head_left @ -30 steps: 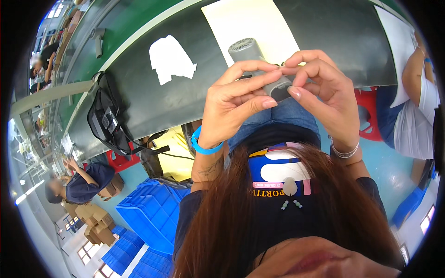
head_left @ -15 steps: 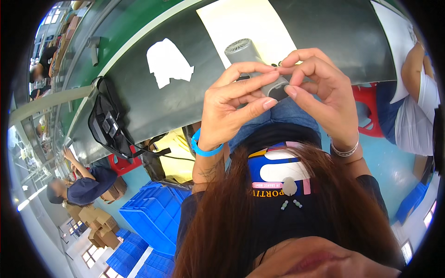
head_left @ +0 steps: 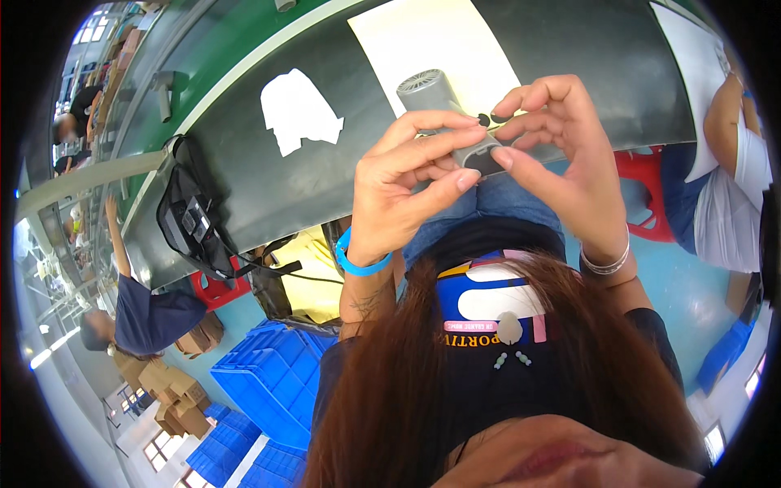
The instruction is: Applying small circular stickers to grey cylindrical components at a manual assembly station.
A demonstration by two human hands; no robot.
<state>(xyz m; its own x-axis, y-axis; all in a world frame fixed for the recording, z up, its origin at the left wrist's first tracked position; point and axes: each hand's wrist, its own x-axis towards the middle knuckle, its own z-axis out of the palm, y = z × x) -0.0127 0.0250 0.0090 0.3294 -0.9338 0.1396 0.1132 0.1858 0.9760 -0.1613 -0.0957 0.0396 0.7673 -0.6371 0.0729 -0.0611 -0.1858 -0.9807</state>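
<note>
A grey hair dryer (head_left: 425, 88) with a round slotted grille lies in front of me, its grilled end over a pale yellow sheet (head_left: 455, 37). My left hand (head_left: 415, 167) grips the dryer's handle between thumb and fingers; the handle's dark end points toward me. At that same end, my right hand (head_left: 561, 146) has its thumb tip on the handle and its bent fingers along the far side. A small black piece (head_left: 484, 119) shows between the fingertips of both hands; whether it belongs to the dryer I cannot tell.
On the dark worktop (head_left: 350, 81) lies a white paper cutout (head_left: 297, 114). A black bag (head_left: 191, 215) sits at its left edge. Blue crates (head_left: 268, 366) stand on the floor at lower left. Co-workers sit at left (head_left: 154, 317) and right (head_left: 724, 187); another grey dryer (head_left: 163, 93) is farther left.
My right index and other fingers have lifted away from the left fingertips, uncovering the small black piece. The co-worker at left has stretched an arm out over the bench.
</note>
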